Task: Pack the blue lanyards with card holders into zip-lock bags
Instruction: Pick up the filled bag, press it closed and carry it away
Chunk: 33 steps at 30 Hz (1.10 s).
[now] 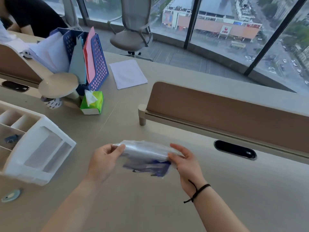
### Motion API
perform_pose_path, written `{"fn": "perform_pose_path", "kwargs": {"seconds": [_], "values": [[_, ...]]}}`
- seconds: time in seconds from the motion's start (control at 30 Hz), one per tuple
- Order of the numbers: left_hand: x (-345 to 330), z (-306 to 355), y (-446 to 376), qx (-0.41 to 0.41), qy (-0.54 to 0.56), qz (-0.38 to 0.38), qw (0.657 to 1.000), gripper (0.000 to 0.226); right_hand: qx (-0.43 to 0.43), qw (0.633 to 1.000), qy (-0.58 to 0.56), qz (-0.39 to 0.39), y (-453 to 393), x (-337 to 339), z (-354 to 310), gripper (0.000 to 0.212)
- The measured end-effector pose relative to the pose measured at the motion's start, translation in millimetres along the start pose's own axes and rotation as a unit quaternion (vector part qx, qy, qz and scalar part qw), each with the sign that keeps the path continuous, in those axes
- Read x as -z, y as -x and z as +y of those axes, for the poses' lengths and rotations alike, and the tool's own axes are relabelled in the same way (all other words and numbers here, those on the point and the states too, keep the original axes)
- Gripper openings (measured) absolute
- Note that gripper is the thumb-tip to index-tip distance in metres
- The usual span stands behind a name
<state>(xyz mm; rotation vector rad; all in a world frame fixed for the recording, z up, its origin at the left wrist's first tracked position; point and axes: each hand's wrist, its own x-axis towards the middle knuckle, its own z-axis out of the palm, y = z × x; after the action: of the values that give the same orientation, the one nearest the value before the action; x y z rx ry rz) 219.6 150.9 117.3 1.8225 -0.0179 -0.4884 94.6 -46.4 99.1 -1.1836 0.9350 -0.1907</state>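
Observation:
I hold a clear zip-lock bag [143, 151] above the beige desk [150, 206], stretched between both hands. My left hand [103, 159] pinches its left end between thumb and fingers. My right hand [185, 161] grips the right end. Inside the bag, low and towards the right, a blue lanyard [150, 167] shows through the plastic, blurred by motion. I cannot make out a card holder in the blur.
A white desk organiser [38, 149] stands at the left, a green tissue pack [92, 102] and a blue file rack [93, 61] behind it. White paper [127, 73] lies farther back. A brown divider panel [225, 114] runs along the right, with a cable port [235, 149].

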Motion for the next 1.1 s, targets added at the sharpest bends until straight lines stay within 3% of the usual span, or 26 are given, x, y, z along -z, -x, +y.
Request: {"fn": "perform_pose_path", "kwargs": {"seconds": [0.07,0.17,0.33,0.47,0.53,0.67,0.77,0.9,1.1], "values": [[-10.5,12.1,12.6,-0.030,-0.019,0.002,0.999,0.022,0.016,0.999,0.032,0.012,15.8,18.0,-11.2,0.016],[-29.3,26.7,31.4,-0.080,-0.039,-0.006,0.996,0.021,0.022,0.998,0.052,0.013,41.4,48.6,-22.9,0.015],[-65.7,40.8,64.6,-0.142,0.003,-0.089,0.986,0.023,0.024,0.996,0.091,0.005,87.5,109.1,-33.0,0.011],[-98.2,52.6,89.4,-0.133,0.052,-0.150,0.978,0.021,0.052,0.987,0.155,0.003,126.1,154.1,-37.0,0.040],[-115.3,60.2,102.5,-0.145,0.042,-0.173,0.973,0.020,0.072,0.976,0.205,0.027,143.5,174.7,-37.3,0.042],[-155.1,69.4,134.2,-0.168,0.010,-0.227,0.959,0.033,0.128,0.953,0.263,0.084,171.6,223.9,-27.5,0.023],[-189.0,71.8,164.6,-0.162,-0.007,-0.276,0.948,0.035,0.136,0.949,0.262,0.110,202.1,259.7,-17.4,0.002],[-236.1,70.9,213.4,-0.163,-0.027,-0.327,0.931,0.028,0.140,0.950,0.219,0.175,239.0,318.8,6.2,0.021],[-322.8,68.6,319.4,-0.163,0.010,-0.382,0.910,0.027,0.171,0.942,0.179,0.226,309.3,436.7,44.8,0.017]]}}
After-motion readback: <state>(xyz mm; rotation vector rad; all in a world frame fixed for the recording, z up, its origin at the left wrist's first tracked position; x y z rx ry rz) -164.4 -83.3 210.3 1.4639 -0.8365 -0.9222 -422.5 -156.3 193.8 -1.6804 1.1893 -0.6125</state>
